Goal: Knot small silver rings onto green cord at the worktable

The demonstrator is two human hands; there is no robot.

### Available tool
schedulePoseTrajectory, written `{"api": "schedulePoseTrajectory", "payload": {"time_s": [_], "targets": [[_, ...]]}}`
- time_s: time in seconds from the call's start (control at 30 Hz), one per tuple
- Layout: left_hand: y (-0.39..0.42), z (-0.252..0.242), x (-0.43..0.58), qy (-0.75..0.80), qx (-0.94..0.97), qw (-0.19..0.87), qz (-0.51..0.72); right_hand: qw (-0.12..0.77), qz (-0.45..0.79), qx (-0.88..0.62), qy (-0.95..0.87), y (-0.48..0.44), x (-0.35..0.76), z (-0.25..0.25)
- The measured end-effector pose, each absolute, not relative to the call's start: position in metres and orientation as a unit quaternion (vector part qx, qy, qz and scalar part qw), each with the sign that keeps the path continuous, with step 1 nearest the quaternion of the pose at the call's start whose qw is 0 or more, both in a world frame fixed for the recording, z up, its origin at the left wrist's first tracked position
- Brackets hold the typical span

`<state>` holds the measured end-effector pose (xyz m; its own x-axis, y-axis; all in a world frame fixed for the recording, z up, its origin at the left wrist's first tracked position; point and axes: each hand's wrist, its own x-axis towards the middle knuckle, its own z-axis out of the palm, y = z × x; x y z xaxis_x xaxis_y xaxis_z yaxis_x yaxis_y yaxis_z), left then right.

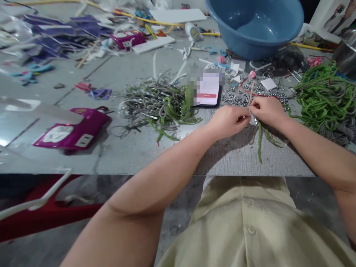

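Note:
My left hand (pixel 230 120) and my right hand (pixel 265 109) meet fingertip to fingertip just above the table's front part, both closed in a pinch. A thin wooden stick (pixel 251 92) rises from between the fingertips, and my right thumb and forefinger seem to grip it. Under the fingers hangs a green cord (pixel 259 142) with small silver beads near its top. What my left fingertips pinch is hidden. Loose silver beads (pixel 236 98) lie spread behind the hands. A phone (pixel 207 92) with a lit screen lies left of them.
Left of the phone sits a heap of beaded green and grey cords (pixel 158 104). More green cord (pixel 325 96) is piled at right. A large blue basin (pixel 258 40) stands behind. Purple glue-gun-like devices (pixel 75 129) and scraps (pixel 52 33) cover the left side.

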<state>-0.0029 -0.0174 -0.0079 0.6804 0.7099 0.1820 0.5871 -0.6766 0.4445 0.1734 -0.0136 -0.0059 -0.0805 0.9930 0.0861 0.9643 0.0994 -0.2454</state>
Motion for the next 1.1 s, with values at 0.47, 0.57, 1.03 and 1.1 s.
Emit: {"api": "schedulePoseTrajectory", "payload": {"time_s": [0.47, 0.57, 1.03, 1.1], "targets": [[-0.020, -0.006, -0.003, 0.416, 0.845, 0.181, 0.282, 0.406, 0.053, -0.596, -0.691, -0.028, 0.176, 0.009], [-0.019, -0.006, -0.006, 0.428, 0.820, 0.189, 0.330, 0.363, 0.087, -0.513, -0.773, -0.036, 0.180, 0.004], [-0.010, -0.006, -0.005, 0.391, 0.731, 0.401, 0.390, 0.409, 0.451, -0.361, -0.706, -0.027, 0.167, -0.028], [-0.008, -0.005, -0.006, 0.390, 0.705, 0.431, 0.407, 0.378, 0.506, -0.358, -0.688, -0.029, 0.167, -0.024]]}}
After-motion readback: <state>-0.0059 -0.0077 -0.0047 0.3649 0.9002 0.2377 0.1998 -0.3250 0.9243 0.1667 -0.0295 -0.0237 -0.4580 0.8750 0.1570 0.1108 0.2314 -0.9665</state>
